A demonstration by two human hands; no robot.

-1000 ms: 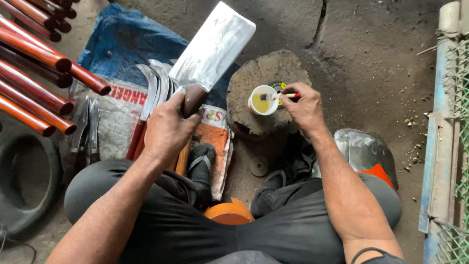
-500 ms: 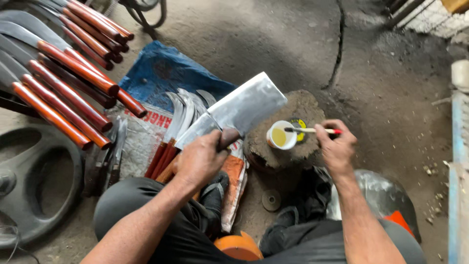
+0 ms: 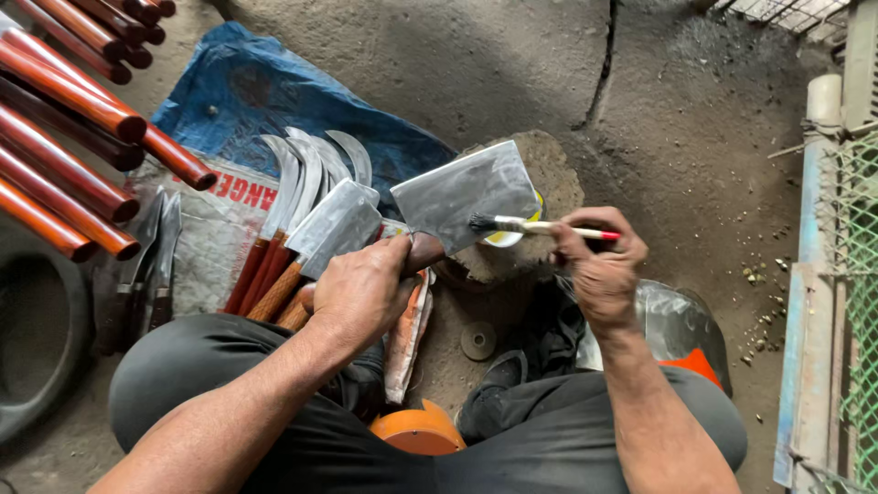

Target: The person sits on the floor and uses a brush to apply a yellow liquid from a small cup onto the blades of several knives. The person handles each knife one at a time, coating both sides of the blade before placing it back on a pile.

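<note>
On stump [image 3: 558,178]: cleaver [image 3: 462,197], my left hand [image 3: 361,293] fisted round its handle
Right fingers [image 3: 585,242]: pinching brush [image 3: 540,226]
Risk: I judge blade could twist, nick knuckles

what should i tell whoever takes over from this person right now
Left hand grips the cleaver by its handle, blade flat above the stump.
Right hand holds a small paintbrush, bristles on the blade's lower edge.
The yellow-filled cup sits on the stump, mostly hidden by the blade.
Sickles and another cleaver lie on the sack to the left.
Done: brush at blade. Left: whether any coating is on, cannot tell.
</note>
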